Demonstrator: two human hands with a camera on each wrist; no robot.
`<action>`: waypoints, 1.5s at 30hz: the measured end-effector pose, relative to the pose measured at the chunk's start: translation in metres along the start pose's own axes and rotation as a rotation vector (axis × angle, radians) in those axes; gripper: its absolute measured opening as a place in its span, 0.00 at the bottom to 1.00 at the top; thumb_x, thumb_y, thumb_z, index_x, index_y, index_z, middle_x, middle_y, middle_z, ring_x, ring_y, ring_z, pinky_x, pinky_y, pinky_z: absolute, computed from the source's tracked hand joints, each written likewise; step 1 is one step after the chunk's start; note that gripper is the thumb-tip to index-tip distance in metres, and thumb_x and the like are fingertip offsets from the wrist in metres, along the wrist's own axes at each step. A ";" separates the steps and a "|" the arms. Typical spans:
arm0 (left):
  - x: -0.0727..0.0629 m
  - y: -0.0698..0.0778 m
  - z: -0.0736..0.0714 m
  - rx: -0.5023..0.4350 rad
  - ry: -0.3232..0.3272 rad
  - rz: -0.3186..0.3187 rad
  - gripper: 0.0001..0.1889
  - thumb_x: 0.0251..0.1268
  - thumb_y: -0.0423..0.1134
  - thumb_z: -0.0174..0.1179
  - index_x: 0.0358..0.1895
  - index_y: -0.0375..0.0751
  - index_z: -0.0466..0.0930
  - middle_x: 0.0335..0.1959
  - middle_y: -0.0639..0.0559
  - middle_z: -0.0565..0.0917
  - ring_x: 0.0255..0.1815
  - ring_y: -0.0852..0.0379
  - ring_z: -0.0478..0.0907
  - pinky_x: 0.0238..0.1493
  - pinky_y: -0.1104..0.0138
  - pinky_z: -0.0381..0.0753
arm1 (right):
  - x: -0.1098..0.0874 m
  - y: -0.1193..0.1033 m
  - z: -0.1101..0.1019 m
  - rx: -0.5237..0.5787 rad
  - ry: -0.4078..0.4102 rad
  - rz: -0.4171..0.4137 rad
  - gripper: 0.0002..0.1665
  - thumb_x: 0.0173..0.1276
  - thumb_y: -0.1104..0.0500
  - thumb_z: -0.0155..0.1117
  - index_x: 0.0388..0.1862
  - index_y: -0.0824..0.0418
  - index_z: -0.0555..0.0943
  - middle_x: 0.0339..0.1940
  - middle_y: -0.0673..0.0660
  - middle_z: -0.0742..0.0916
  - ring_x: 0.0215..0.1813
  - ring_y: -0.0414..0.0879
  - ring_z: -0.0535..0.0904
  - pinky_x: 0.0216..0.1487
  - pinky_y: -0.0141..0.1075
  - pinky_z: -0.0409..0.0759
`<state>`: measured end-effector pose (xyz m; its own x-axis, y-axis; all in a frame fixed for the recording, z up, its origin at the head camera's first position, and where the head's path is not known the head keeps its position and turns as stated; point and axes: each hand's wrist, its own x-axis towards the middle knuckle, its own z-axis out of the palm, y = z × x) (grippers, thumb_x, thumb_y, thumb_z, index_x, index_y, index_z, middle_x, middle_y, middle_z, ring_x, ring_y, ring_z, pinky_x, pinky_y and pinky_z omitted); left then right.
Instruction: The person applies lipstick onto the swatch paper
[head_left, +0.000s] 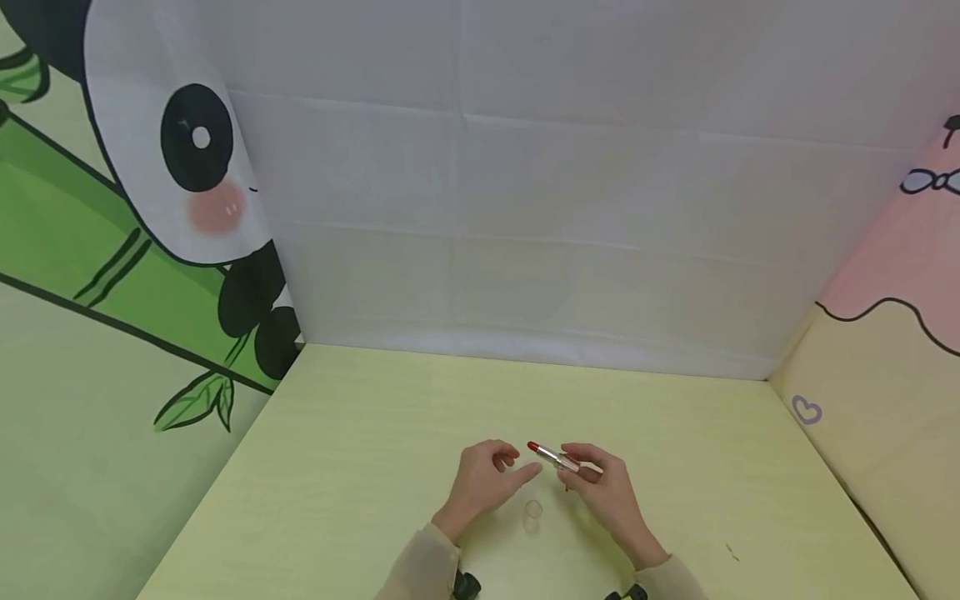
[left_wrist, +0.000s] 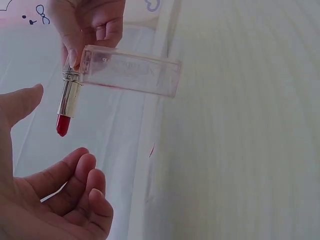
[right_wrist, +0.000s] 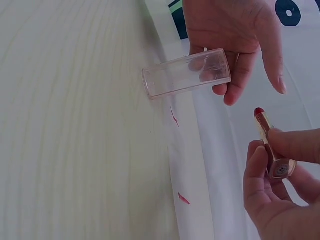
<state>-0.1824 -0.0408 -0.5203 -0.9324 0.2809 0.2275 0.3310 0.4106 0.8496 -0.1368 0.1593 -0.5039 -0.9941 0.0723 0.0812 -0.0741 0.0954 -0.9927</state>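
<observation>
Between thumb and fingers my right hand (head_left: 603, 492) pinches a lipstick (head_left: 553, 457) by its base. Its red tip (left_wrist: 62, 125) is out of the gold-coloured tube (left_wrist: 69, 97) and points toward my left hand. My left hand (head_left: 483, 483) is held just left of that tip, thumb extended and fingers loosely bent, with nothing in it. A clear, faintly pink lipstick cap (right_wrist: 185, 75) stands upright on the table, nearer my body than the two hands. In the right wrist view the round end of the lipstick's base (right_wrist: 282, 169) faces the camera.
The pale yellow wood-grain table (head_left: 390, 408) meets a white cloth wall (head_left: 525, 192) at the back. A panda-print panel (head_left: 135, 333) stands at the left, a pink and cream one (head_left: 885, 367) at the right. A small mark (head_left: 732, 552) lies on the table's right side.
</observation>
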 end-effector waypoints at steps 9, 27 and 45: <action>0.001 0.000 0.006 -0.019 0.027 0.020 0.20 0.52 0.58 0.69 0.32 0.43 0.85 0.27 0.58 0.80 0.27 0.62 0.73 0.28 0.68 0.74 | -0.001 -0.002 0.003 0.020 -0.008 -0.010 0.21 0.55 0.78 0.68 0.49 0.75 0.78 0.46 0.66 0.81 0.43 0.54 0.83 0.38 0.39 0.82; 0.001 0.005 0.011 -0.283 0.004 -0.050 0.15 0.56 0.51 0.68 0.30 0.42 0.87 0.24 0.57 0.84 0.24 0.60 0.79 0.26 0.66 0.76 | -0.005 0.000 0.010 0.121 -0.028 0.041 0.26 0.53 0.80 0.67 0.53 0.76 0.75 0.46 0.68 0.78 0.47 0.60 0.81 0.42 0.41 0.81; 0.001 0.008 0.013 -0.333 0.024 -0.093 0.11 0.58 0.43 0.68 0.28 0.38 0.86 0.20 0.49 0.81 0.19 0.63 0.71 0.22 0.71 0.69 | -0.005 -0.001 0.013 0.179 -0.081 0.047 0.26 0.53 0.78 0.68 0.52 0.78 0.74 0.49 0.69 0.78 0.49 0.64 0.80 0.43 0.42 0.80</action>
<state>-0.1784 -0.0257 -0.5198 -0.9609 0.2331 0.1496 0.1825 0.1266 0.9750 -0.1332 0.1455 -0.5050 -0.9994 -0.0087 0.0338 -0.0330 -0.0851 -0.9958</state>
